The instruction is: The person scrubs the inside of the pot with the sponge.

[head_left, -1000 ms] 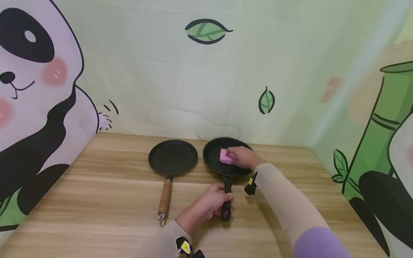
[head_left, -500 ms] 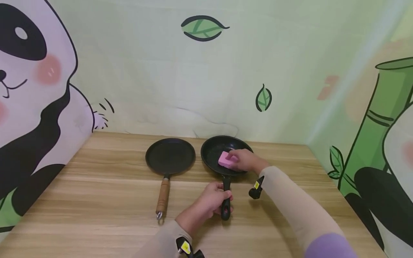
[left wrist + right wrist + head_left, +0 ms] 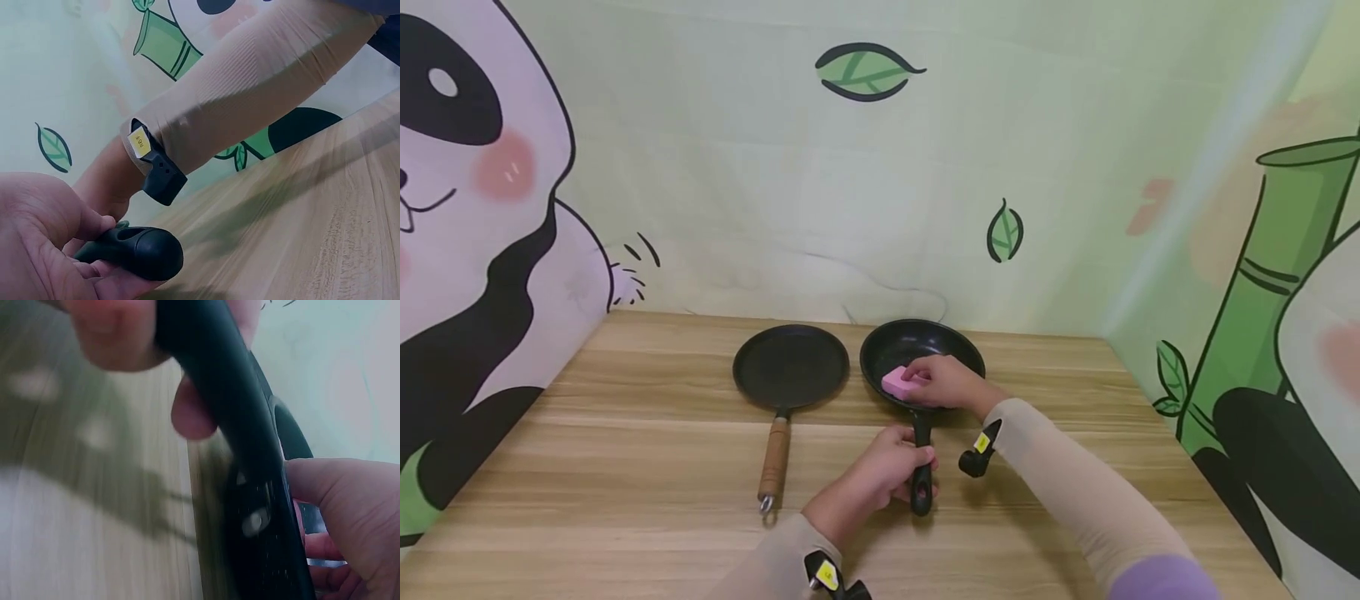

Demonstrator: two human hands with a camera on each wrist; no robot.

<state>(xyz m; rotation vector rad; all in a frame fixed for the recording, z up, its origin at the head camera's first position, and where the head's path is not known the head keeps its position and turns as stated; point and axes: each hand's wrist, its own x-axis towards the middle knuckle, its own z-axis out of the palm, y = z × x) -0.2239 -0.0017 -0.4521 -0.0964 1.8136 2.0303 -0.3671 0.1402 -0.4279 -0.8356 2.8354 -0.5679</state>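
A deep black frying pan [image 3: 925, 337] stands at the back of the table, its black handle [image 3: 921, 492] pointing toward me. My left hand [image 3: 891, 468] grips that handle, thumb on top and fingers beneath; the left wrist view shows the handle's rounded end [image 3: 159, 253] sticking out past the fingers. Inside the pan, my right hand [image 3: 946, 383] pinches a pink sponge [image 3: 897, 383] against the near left part of the inner surface. In the right wrist view the pan's side hides most of the sponge, and the right hand [image 3: 350, 512] reaches over the rim.
Left of the pan lies a flat black griddle pan [image 3: 792, 367] with a wooden handle [image 3: 775, 458], a small gap between the two. The wood-grain table [image 3: 647, 467] meets a printed panda backdrop [image 3: 722, 167] just behind both pans.
My right hand has slid the sponge from the pan's middle toward its near left side. The left hand keeps its grip on the handle. The head view has shifted slightly.
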